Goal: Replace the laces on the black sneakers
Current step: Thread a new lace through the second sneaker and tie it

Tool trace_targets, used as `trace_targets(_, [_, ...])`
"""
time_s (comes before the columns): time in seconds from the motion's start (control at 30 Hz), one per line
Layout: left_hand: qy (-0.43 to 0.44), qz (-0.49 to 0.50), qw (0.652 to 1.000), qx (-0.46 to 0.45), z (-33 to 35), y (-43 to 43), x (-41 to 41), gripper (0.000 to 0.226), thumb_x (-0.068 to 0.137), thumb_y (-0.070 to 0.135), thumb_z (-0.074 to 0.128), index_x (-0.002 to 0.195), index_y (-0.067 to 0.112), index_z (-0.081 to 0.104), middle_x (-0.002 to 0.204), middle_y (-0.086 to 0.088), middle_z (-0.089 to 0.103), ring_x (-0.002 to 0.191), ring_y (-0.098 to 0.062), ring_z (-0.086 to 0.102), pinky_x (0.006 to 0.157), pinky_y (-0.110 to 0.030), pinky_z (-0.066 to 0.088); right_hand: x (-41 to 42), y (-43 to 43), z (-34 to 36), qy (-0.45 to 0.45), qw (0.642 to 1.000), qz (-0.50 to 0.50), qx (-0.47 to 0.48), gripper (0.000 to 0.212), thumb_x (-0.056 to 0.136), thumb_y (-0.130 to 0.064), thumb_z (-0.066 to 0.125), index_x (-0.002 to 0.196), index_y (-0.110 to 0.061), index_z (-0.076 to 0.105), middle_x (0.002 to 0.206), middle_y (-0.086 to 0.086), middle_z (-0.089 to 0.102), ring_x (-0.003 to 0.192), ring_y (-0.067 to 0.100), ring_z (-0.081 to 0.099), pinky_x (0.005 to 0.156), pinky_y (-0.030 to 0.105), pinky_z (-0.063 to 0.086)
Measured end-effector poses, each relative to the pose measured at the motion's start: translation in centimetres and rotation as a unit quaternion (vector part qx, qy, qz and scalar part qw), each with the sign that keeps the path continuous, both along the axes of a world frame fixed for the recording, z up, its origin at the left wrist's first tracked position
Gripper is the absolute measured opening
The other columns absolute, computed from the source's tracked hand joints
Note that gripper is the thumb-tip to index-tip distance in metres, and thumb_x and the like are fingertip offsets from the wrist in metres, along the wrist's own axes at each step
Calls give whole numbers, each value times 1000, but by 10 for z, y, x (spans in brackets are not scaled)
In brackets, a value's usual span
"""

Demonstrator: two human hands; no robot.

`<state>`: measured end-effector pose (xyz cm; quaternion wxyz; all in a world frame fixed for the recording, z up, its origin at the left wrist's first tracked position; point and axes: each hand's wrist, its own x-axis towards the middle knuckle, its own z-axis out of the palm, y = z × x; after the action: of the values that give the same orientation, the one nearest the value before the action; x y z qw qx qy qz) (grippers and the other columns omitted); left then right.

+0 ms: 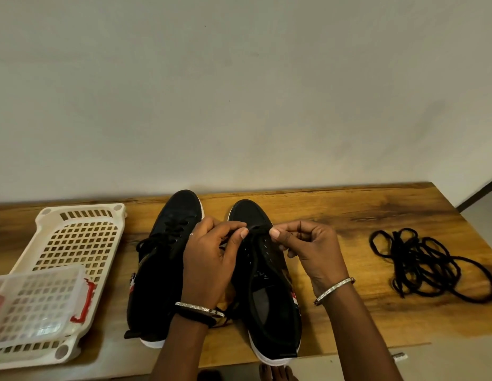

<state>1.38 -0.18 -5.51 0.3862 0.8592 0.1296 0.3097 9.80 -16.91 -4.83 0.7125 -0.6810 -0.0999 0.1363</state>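
Note:
Two black sneakers with white soles stand side by side on the wooden table [335, 215], toes pointing away from me. The left sneaker [168, 243] is laced with a black lace. The right sneaker [267, 284] shows bare eyelets along its tongue, with one black lace [257, 230] crossing near the toe. My left hand [212, 257] pinches that lace on its left side. My right hand [308, 248] pinches it on its right side. Both hands hover over the right sneaker's front.
A tangled pile of black laces [423, 262] lies on the table to the right. At the left sits a cream perforated plastic basket [74, 243] with a clear lidded box [36, 303] with red clips in it. The wall stands right behind the table.

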Motion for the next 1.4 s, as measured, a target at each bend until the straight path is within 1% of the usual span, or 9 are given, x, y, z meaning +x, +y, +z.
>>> trace_targets(0.07, [0, -30, 999, -12, 1, -4, 0, 24, 93, 39, 65, 105, 22, 76, 96, 12, 64, 93, -4, 62, 76, -24, 54, -4, 5, 2, -13, 1000, 8, 3, 12, 75, -7, 83, 87, -6, 80, 78, 4, 77, 70, 8, 69, 63, 19, 52])
trace_targets(0.2, [-11, -75, 997, -24, 1, -9, 1, 24, 93, 27, 67, 117, 20, 71, 109, 14, 69, 104, -2, 65, 86, -26, 56, -7, 12, 5, -32, 997, 76, 10, 17, 86, -1, 73, 101, -6, 78, 96, 6, 79, 95, 17, 74, 81, 26, 58])
trace_targets(0.43, [-17, -32, 999, -20, -1, -13, 4, 15, 92, 12, 70, 103, 20, 76, 95, 12, 72, 91, 0, 66, 77, -26, 56, -10, 15, 5, 11, 999, 29, 31, 15, 79, -7, 81, 91, -2, 72, 76, 15, 75, 70, 20, 69, 66, 26, 56])
trace_targets(0.63, [27, 14, 998, -58, -6, -13, 4, 11, 87, 26, 76, 97, 27, 79, 86, 18, 70, 83, 2, 65, 73, -27, 57, -4, 5, 4, -46, 989, -8, -141, 14, 79, -13, 83, 89, -17, 75, 81, 2, 71, 70, 4, 63, 64, 16, 51])
trace_targets(0.83, [82, 19, 988, -128, -9, -17, 9, 12, 83, 28, 78, 92, 37, 79, 87, 15, 66, 85, 2, 63, 73, -21, 53, -9, 6, 10, -92, 930, 111, -339, 56, 63, -39, 84, 114, -27, 65, 110, -14, 57, 94, -2, 55, 68, 7, 41])
trace_targets(0.93, [86, 39, 984, -154, -9, -20, 11, 11, 81, 26, 79, 84, 36, 78, 85, 12, 66, 83, 3, 62, 71, -18, 50, -10, 6, 14, -150, 892, 155, -397, 76, 49, -57, 70, 119, -31, 62, 113, -15, 52, 98, -2, 52, 74, 7, 39])
trace_targets(1.1, [107, 62, 984, -129, -9, -25, 13, 8, 81, 28, 79, 80, 35, 76, 85, 13, 65, 79, 3, 61, 68, -23, 52, -13, 9, 10, -189, 892, 85, -401, 43, 72, -33, 77, 113, -25, 71, 103, -13, 62, 91, 4, 58, 78, 21, 51])
trace_targets(1.3, [153, 70, 985, -45, -8, -30, 15, 7, 87, 28, 75, 93, 30, 78, 90, 12, 65, 79, -1, 61, 64, -10, 42, -14, 11, -4, -140, 943, 1, -301, 22, 83, -15, 69, 103, -21, 79, 98, -12, 70, 82, 2, 64, 72, 23, 55])
trace_targets(1.4, [156, 71, 985, -25, -10, -32, 17, 8, 87, 26, 74, 94, 26, 79, 91, 9, 65, 79, -5, 63, 64, -10, 40, -14, 11, -11, -114, 957, -12, -267, 22, 85, -12, 67, 101, -22, 80, 97, -12, 72, 83, -3, 63, 68, 14, 52])
